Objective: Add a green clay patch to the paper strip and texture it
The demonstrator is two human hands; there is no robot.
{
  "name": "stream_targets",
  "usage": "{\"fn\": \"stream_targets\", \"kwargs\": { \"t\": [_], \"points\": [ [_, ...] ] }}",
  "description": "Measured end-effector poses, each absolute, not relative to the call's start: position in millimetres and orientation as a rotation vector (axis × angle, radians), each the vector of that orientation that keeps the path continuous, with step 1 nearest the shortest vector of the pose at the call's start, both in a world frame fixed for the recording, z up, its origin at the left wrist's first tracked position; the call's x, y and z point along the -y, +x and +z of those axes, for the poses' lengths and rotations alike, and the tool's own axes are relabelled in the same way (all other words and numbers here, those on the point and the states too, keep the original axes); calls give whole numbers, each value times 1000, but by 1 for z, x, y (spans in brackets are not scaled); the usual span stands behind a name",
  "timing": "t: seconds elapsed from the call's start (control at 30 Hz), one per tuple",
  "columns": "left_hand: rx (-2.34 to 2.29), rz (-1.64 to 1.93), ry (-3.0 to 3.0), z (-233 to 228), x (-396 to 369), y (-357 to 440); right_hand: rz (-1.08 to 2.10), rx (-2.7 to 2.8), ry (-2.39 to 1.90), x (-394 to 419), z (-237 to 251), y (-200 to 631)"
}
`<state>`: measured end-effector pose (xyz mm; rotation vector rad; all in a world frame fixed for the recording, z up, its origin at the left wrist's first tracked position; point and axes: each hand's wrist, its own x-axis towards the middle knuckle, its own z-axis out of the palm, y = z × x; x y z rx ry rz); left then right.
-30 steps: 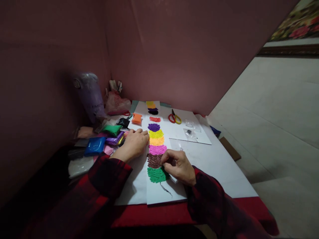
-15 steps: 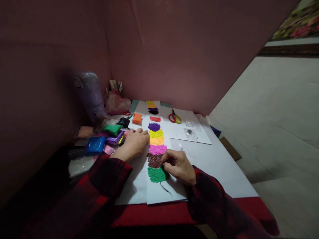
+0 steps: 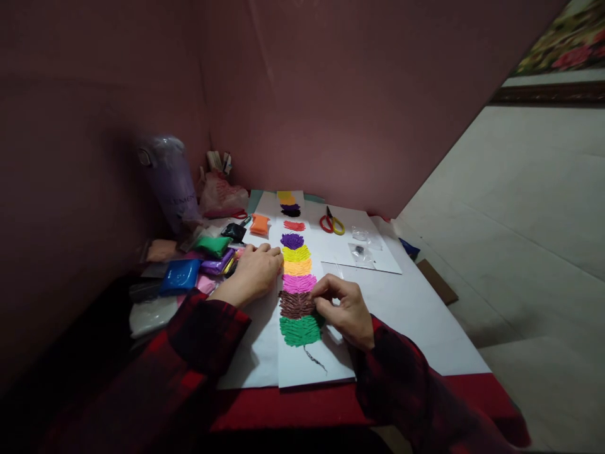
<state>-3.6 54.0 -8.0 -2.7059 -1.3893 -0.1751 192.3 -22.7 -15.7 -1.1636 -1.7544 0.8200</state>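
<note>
Near the front edge of the counter (image 3: 425, 315) lies a white paper strip (image 3: 302, 369) bearing a column of coloured clay patches; the right hand (image 3: 343, 309) rests at the brown patch (image 3: 293, 304), fingertips pinched together on its right rim (whether they grip any clay I cannot tell); the left hand (image 3: 253, 274) lies flat, fingers together, pressing the strip's left edge beside the orange patch (image 3: 297, 267); clay packets (image 3: 182, 275) crowd the left edge; scissors (image 3: 331, 224) lie toward the back.
</note>
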Motion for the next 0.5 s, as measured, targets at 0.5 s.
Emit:
{"fn": "stream_targets", "kwargs": {
  "t": [0.5],
  "points": [
    [1469, -286, -2632, -6, -48, -2, 549, 1462, -1575, -25, -5, 254]
  ]
}}
